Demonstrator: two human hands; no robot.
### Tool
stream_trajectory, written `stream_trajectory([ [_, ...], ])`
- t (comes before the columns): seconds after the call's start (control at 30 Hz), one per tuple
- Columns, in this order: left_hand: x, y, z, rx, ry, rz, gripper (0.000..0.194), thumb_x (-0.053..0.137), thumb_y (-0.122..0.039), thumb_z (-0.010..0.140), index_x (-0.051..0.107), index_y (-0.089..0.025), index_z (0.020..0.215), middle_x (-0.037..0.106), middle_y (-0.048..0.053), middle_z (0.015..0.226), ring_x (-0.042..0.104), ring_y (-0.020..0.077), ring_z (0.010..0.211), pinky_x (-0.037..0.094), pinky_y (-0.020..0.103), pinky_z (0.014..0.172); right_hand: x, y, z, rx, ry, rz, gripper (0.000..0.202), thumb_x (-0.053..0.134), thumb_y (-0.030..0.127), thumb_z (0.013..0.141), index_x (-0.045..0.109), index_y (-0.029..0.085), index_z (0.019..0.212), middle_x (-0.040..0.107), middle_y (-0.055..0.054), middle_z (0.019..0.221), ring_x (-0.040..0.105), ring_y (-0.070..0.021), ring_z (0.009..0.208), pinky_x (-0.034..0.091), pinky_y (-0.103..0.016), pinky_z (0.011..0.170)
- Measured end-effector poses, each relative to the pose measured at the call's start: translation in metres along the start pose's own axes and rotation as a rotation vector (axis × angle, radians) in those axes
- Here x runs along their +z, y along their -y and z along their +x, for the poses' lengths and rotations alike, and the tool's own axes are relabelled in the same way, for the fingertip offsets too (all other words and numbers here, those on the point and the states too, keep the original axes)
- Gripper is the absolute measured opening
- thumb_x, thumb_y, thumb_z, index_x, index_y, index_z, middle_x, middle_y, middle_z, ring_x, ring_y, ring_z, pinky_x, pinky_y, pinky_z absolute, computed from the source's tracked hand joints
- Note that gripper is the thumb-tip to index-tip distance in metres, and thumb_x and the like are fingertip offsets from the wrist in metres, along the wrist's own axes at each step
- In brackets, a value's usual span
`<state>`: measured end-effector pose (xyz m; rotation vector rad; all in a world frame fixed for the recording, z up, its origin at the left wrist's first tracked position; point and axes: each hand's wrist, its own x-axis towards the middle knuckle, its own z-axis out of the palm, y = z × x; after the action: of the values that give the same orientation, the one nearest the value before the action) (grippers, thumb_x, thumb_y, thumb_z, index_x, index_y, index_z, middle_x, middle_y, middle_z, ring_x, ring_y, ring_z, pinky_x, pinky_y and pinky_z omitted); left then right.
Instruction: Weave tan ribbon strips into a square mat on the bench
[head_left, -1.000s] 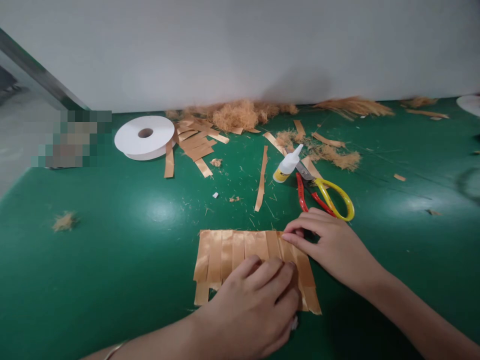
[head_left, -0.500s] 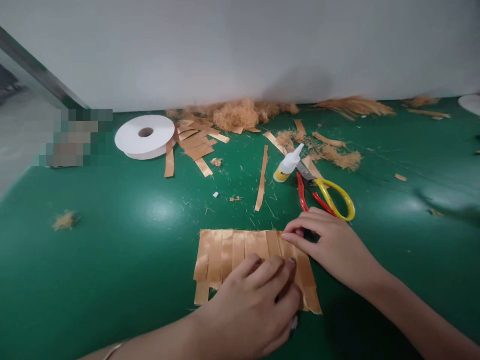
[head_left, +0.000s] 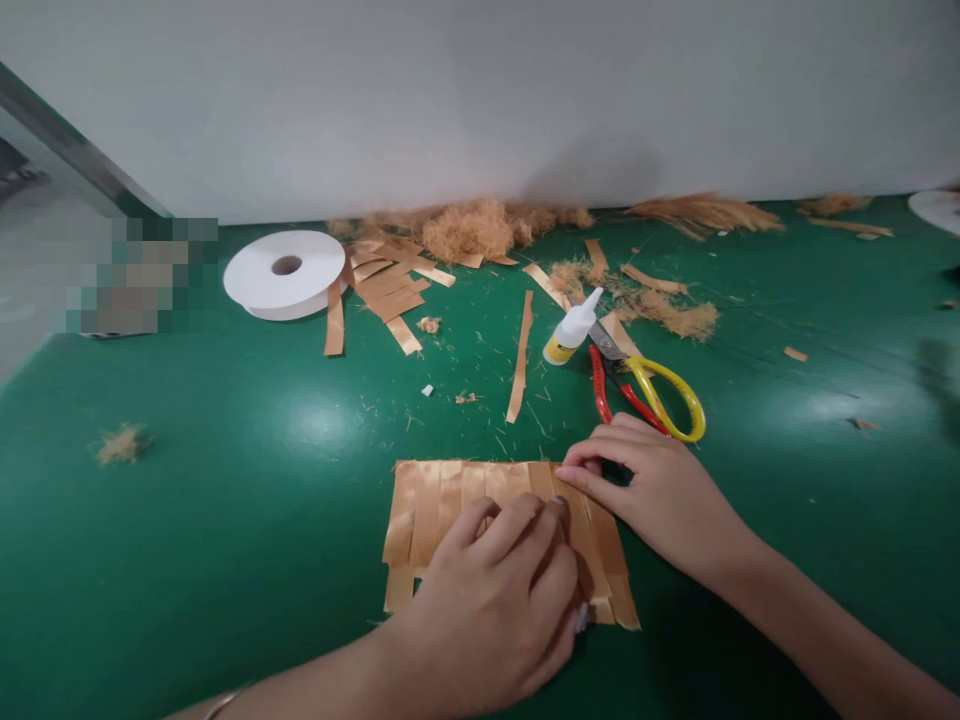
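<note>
A panel of satin ribbon strips (head_left: 427, 515), golden brown and laid side by side, lies flat on the green table in front of me. My left hand (head_left: 499, 590) rests palm down across its middle and lower part, fingers bent and apart, hiding strips beneath. Something small and whitish shows by that hand's thumb; I cannot make out what. At the panel's upper right edge, my right hand (head_left: 626, 465) pinches the top of a ribbon strip between thumb and forefinger. Just beyond this hand are yellow-handled scissors (head_left: 675, 395) and a red-handled tool (head_left: 600, 385).
A white glue bottle (head_left: 574, 330) leans by the scissors. A white ribbon spool (head_left: 251, 275) stands at the back left, with cut ribbon pieces (head_left: 386, 290) beside it. Frayed brown fibres (head_left: 472, 230) lie heaped along the wall. One loose strip (head_left: 520, 355) lies mid-table.
My left hand has slid slightly left and up over the strips. The right hand keeps its pinch at the panel's top edge. The whole view has shifted a little.
</note>
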<state>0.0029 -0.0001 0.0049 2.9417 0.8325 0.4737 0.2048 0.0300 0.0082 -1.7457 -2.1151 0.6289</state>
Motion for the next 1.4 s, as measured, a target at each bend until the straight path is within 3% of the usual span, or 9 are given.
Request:
stream_trajectory([
  [0.37,-0.0022,0.0000,0.0003,0.092,0.057,-0.047,0.039,0.035,-0.049,0.095,0.059,-0.020,0.105,0.054,0.009,0.126,0.044,0.0240,0.116,0.035,0.037,0.088,0.0040,0.0050,0.0014,0.012,-0.010,0.010,0.022,0.056,0.032,0.088,0.064,0.023,0.070,0.060,-0.001,0.066,0.053,-0.0171,0.074,0.043,-0.029,0.066],
  [1.4,-0.0002,-0.0008,0.0004,0.087,0.083,-0.050,0.033,0.037,-0.046,0.094,0.057,-0.020,0.099,0.055,0.011,0.119,0.046,0.0257,0.111,0.037,0.037,0.084,0.0081,0.0048,0.0020,0.007,-0.075,-0.015,0.019,0.056,0.030,0.086,0.063,0.023,0.070,0.056,0.000,0.063,0.052,-0.0156,0.068,0.042,-0.028,0.061],
])
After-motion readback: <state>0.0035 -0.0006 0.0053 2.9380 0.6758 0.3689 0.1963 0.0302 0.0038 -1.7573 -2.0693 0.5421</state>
